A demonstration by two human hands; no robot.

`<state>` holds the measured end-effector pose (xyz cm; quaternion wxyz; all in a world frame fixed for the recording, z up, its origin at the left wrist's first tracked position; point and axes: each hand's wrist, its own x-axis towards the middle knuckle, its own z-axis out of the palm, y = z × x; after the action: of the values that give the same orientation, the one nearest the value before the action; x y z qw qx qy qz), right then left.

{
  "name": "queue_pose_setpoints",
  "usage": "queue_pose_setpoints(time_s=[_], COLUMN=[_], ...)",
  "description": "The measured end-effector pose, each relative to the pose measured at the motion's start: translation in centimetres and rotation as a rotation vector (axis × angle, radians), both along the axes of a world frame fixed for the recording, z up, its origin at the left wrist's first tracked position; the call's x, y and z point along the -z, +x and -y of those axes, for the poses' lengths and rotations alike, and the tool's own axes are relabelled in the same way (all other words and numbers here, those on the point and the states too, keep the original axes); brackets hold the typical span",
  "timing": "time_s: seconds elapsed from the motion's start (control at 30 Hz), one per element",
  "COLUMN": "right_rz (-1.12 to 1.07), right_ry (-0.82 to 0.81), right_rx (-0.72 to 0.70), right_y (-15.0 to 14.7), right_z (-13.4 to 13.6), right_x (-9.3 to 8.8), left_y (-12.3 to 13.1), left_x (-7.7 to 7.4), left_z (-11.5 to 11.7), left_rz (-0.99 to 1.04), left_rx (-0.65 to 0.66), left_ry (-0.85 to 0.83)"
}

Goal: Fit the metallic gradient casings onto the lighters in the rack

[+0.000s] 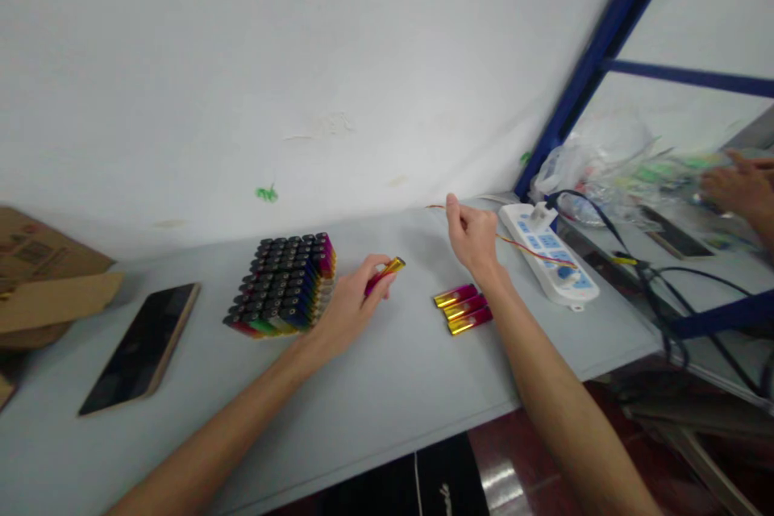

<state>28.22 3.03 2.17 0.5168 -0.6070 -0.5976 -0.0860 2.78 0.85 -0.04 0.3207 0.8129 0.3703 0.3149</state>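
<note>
My left hand [356, 294] is closed on a slim magenta-and-gold tube [396, 264], its gold end pointing up and to the right. My right hand [475, 235], raised above the table, pinches a thin red-and-yellow wire [520, 244]. A short end of the wire sticks out left of the fingers, and the rest runs right to the power strip [547, 254]. Below my right hand, three similar magenta-and-gold tubes [464, 307] lie side by side, partly behind my forearm. Left of my left hand stands a tight block of several multicoloured tubes with black tops [281, 282].
A phone [142, 347] and an open cardboard box [48, 274] are on the left. White plugs sit in the power strip. A blue metal frame [580, 72] and dark cables [647, 270] border the right side. Beyond it, another person's hand [741, 185] is near plastic bags [580, 173].
</note>
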Motion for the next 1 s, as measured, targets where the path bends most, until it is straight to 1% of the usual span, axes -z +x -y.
queue_pose_setpoints(time_s=[0.1, 0.2, 0.3, 0.37, 0.43, 0.47, 0.53, 0.6, 0.7, 0.77, 0.9, 1.0], right_rz=[0.003, 0.011, 0.029, 0.04, 0.047, 0.05, 0.055, 0.058, 0.049, 0.04, 0.042, 0.047], right_ry=[-0.004, -0.01, -0.031, -0.039, -0.038, -0.036, -0.035, -0.041, -0.041, -0.033, -0.033, -0.048], right_rx=[-0.006, -0.015, -0.014, -0.017, -0.024, -0.028, -0.032, -0.033, -0.039, -0.048, -0.056, -0.047], right_y=[-0.3, -0.4, -0.5, -0.5, -0.6, -0.7, -0.8, -0.8, -0.9, -1.0, -0.9, -0.9], right_z=[0.1, 0.1, 0.1, 0.1, 0.1, 0.1, 0.1, 0.1, 0.2, 0.2, 0.1, 0.1], right_x=[-0.1, 0.0, 0.2, 0.3, 0.3, 0.3, 0.3, 0.2, 0.2, 0.2, 0.3, 0.4], left_y=[-0.6, -0.6, -0.6, -0.7, -0.7, -0.7, -0.7, -0.6, -0.4, -0.3, -0.1, -0.3], left_x=[-0.4, -0.6, -0.4, -0.2, -0.1, 0.0, 0.0, 0.1, 0.4, 0.5, 0.1, -0.5], left_z=[0.8, 1.0, 1.2, 1.3, 1.5, 1.5, 1.6, 1.7, 1.9, 2.1, 2.4, 2.4], left_rz=[0.087, 0.236, 0.394, 0.462, 0.493, 0.502, 0.514, 0.528, 0.573, 0.612, 0.682, 0.676], left_rx=[-0.035, -0.064, -0.117, -0.121, -0.104, -0.096, -0.076, -0.024, 0.098, 0.136, 0.078, 0.03], left_ry=[-0.103, -0.263, -0.375, -0.456, -0.522, -0.529, -0.502, -0.503, -0.616, -0.688, -0.809, -0.914])
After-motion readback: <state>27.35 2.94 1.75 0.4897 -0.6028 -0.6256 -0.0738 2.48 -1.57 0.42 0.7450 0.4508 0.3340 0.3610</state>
